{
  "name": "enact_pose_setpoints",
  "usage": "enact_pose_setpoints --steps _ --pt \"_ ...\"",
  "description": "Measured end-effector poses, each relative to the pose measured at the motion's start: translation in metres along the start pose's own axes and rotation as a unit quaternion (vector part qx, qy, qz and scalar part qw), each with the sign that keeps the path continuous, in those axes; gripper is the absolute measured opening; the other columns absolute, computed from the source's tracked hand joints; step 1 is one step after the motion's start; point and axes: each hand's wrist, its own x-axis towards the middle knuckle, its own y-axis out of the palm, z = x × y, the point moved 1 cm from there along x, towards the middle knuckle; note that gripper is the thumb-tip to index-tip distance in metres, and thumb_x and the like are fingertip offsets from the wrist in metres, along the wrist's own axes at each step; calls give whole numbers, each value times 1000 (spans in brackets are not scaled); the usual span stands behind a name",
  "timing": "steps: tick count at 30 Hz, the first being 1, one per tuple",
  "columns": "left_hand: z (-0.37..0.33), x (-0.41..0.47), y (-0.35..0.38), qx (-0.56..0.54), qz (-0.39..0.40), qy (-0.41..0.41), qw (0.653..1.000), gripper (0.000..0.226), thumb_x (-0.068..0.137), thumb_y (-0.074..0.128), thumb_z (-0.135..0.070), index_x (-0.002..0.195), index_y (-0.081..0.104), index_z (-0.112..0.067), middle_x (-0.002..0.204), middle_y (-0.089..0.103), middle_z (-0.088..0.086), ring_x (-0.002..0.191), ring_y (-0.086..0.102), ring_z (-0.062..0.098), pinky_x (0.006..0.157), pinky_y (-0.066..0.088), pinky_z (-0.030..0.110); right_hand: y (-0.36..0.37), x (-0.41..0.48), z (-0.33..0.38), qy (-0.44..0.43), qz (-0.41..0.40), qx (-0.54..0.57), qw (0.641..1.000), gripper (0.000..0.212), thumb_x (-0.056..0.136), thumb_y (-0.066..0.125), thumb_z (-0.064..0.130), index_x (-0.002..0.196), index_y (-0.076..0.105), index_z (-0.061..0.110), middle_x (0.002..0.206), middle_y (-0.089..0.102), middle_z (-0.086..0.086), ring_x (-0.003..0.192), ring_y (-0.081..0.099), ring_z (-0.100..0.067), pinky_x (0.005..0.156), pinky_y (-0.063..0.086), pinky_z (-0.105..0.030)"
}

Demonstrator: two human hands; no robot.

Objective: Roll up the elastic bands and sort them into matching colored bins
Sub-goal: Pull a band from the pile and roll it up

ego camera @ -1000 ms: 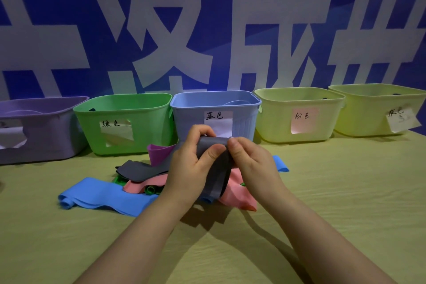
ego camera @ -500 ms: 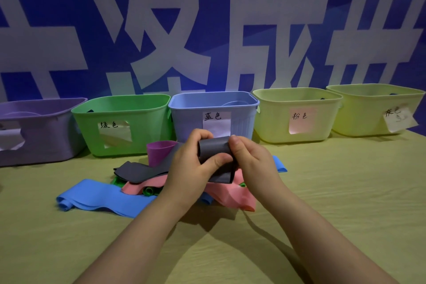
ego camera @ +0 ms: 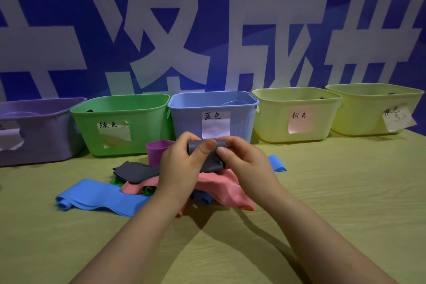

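A person's left hand (ego camera: 182, 165) and right hand (ego camera: 247, 165) meet above a wood-grain table (ego camera: 345, 210), both gripping a grey elastic band (ego camera: 211, 165) that is wound into a short roll. Each hand has its fingers curled over the top of the roll and its thumb pressed against the near face, the two thumbs almost touching. The roll is held clear of the table, just in front of the blue bin (ego camera: 184, 120) and over a loose pile of other bands. In that pile are a second grey band (ego camera: 136, 172) lying flat, a purple band (ego camera: 158, 148) standing in a loop, a pink band (ego camera: 221, 189) crumpled under the wrists, a partly curled green band (ego camera: 147, 190) and a long blue band (ego camera: 96, 198) stretched out to the left. Another blue band (ego camera: 277, 163) shows to the right of the right hand. Five bins stand in a row at the back edge of the table: a purple bin (ego camera: 46, 143), a green bin (ego camera: 143, 117), the blue one, and two pale yellow bins (ego camera: 269, 124) (ego camera: 359, 108). Each carries a handwritten paper label (the one on the far right hangs tilted). Behind the bins rises a blue backdrop (ego camera: 207, 37) with large white characters.
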Motion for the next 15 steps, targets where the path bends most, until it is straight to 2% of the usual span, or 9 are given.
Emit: enact_pose_setpoints --steps 2,5,7,9,11,13,15 --pt "0 -1 1 -4 23 -2 1000 43 63 57 -62 75 50 -22 64 55 -7 57 51 0 52 39 17 -2 1 -2 -6 -8 -47 999 10 84 52 38 82 60 31 76 65 12 78 61 -8 75 49 -31" --pt "-4 -3 2 -21 63 -4 998 37 60 62 -54 87 50 -32 79 59 -9 69 56 6 61 47 24 -4 -1 3 -10 -29 -69 997 21 90 47 36 70 54 32 66 58 13 69 56 -7 69 46 -32" --pt "-6 -5 1 -20 72 24 997 36 63 67 -53 89 49 -37 78 59 -10 69 57 4 60 46 21 -5 -2 6 -15 -36 -103 994 28 95 44 32 68 49 30 65 54 10 65 51 -7 66 41 -32" --pt "-5 -5 0 36 60 78 994 36 67 70 -57 88 47 -39 75 59 -10 68 57 7 57 41 16 -5 -4 8 -17 -43 -135 990 32 97 39 28 66 44 27 65 51 6 64 47 -11 65 37 -34" --pt "-5 -5 1 89 42 111 989 31 70 61 -56 87 48 -33 73 56 -13 65 56 5 56 38 12 -6 -4 10 -17 -45 -161 986 32 99 34 30 70 47 22 69 52 1 67 48 -15 65 35 -34" --pt "-6 -4 4 124 19 130 984 37 73 56 -58 83 49 -23 66 52 -15 61 52 -3 54 37 9 -6 -5 10 -11 -35 -177 984 40 98 30 38 78 55 15 76 59 -4 75 54 -21 69 40 -36" --pt "-12 -4 9 135 6 136 982 44 76 56 -61 79 49 -18 62 50 -15 56 49 -4 52 37 10 -9 -6 12 11 -44 -118 992 51 95 30 47 84 63 9 81 67 -7 80 61 -22 76 49 -41"
